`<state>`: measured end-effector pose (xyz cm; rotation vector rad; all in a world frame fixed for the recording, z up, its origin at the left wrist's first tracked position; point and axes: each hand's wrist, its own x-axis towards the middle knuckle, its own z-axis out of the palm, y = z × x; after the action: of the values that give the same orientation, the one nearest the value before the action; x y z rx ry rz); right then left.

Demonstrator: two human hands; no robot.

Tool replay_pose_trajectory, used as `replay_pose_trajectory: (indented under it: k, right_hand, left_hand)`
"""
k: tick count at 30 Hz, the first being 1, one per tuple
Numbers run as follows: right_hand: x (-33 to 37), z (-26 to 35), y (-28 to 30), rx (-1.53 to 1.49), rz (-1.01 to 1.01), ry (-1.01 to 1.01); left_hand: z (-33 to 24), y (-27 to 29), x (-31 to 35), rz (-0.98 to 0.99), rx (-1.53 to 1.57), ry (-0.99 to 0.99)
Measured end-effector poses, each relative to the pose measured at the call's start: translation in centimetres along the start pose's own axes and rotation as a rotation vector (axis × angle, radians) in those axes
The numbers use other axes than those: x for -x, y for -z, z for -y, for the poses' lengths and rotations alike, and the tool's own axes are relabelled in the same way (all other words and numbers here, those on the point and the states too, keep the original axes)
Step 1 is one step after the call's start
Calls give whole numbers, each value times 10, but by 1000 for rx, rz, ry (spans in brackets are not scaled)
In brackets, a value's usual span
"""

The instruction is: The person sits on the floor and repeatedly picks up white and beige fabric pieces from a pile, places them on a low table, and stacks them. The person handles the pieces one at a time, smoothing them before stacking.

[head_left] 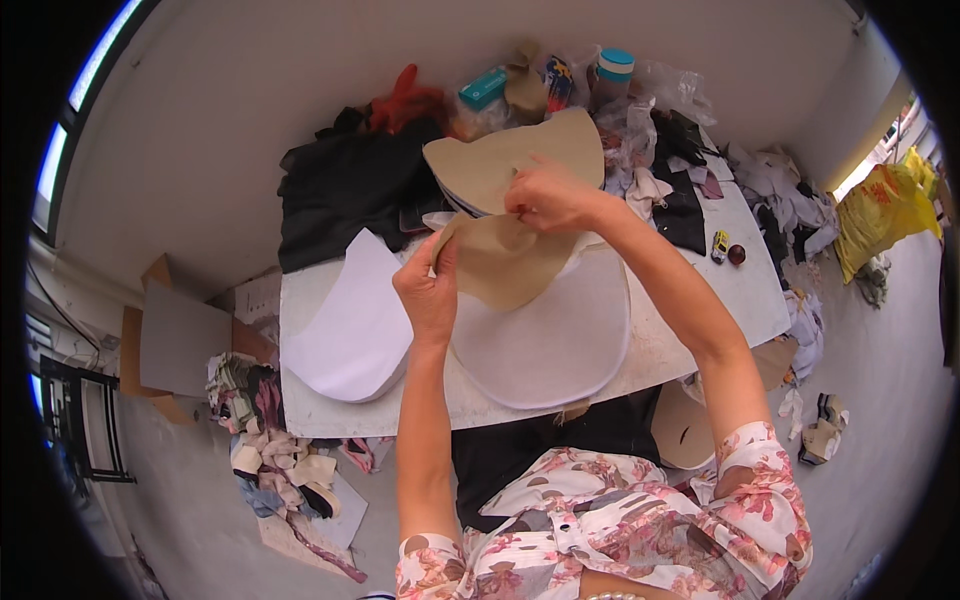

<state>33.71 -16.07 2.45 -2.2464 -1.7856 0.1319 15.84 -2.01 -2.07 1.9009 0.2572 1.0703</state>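
Observation:
A beige curved fabric piece (pixel 505 262) hangs between my two hands above the table. My left hand (pixel 430 292) pinches its left edge between thumb and fingers. My right hand (pixel 550 195) is closed at its upper edge, fingertips pressed together on the cloth. Just beyond lies a stack of similar beige cut pieces (pixel 520 155), partly behind my right hand. Under the held piece, a pale rounded panel (pixel 545 345) lies flat near the table's front edge. To its left rests a white curved panel (pixel 350 325).
Black cloth (pixel 350 185) covers the table's (pixel 700 310) far left. Behind the stack stand a teal box (pixel 484 89) and a jar with a blue lid (pixel 613 75). A small yellow toy car (pixel 720 246) sits at right. Fabric scraps (pixel 285 465) heap on the floor; a yellow bag (pixel 885 215) stands right.

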Motion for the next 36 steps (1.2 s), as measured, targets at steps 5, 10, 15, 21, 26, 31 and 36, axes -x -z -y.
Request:
replay_pose_trajectory:
  k: [5,10,15,21,26,31,36]
  right_hand:
    - [73,-25,23,-433,-295,-216]
    - [118,-5,11,-1015,-532,-346]
    - [143,19,-3,-1087,-705,-305]
    - [163,29,-19,-1229,-584,-364]
    - [163,14,-48,-1153,-536,-470]
    - [149,-16,-80,-1089,-456,-537]
    - [144,-29,-111,-426,-509,-612]
  left_hand:
    - [7,39,7,-57,302,145]
    - [-4,51,18,-87,539,286]
    - [-13,70,32,71,751,426]
    - [-4,74,56,68,705,613]
    - [25,60,68,103,621,755]
    - [57,45,70,190,357,821]
    - [62,32,67,173,-465,474]
